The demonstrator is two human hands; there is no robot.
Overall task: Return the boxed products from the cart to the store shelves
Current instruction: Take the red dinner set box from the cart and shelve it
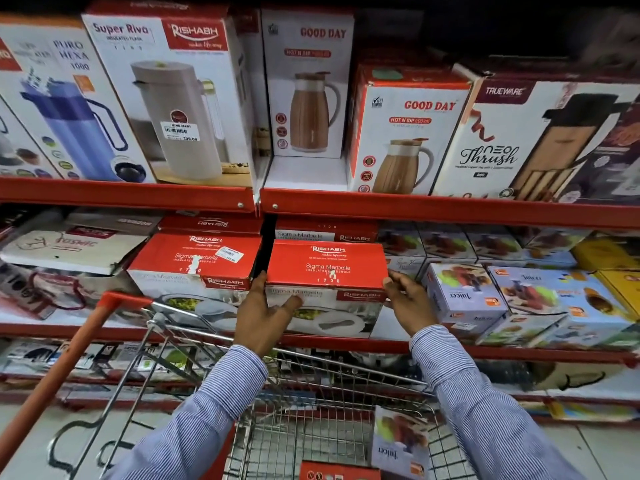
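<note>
A red and white Sigma Marbella casserole box [327, 268] sits on the middle shelf [346, 342], right of a matching box [194, 261]. My left hand [263, 313] grips its lower left corner and front face. My right hand [408, 299] presses its right edge, thumb at the top corner. Below, the wire cart [311, 427] holds a pale juicer box [398, 441] standing at its right side and a red box [339, 472] at the bottom edge.
The upper shelf [433, 207] carries flask and jug boxes, among them Good Day [405, 133] and Trueware [530, 140]. Juicer boxes [464, 296] stand close on the right of the held box. The cart's orange handle [69, 368] slants at the left.
</note>
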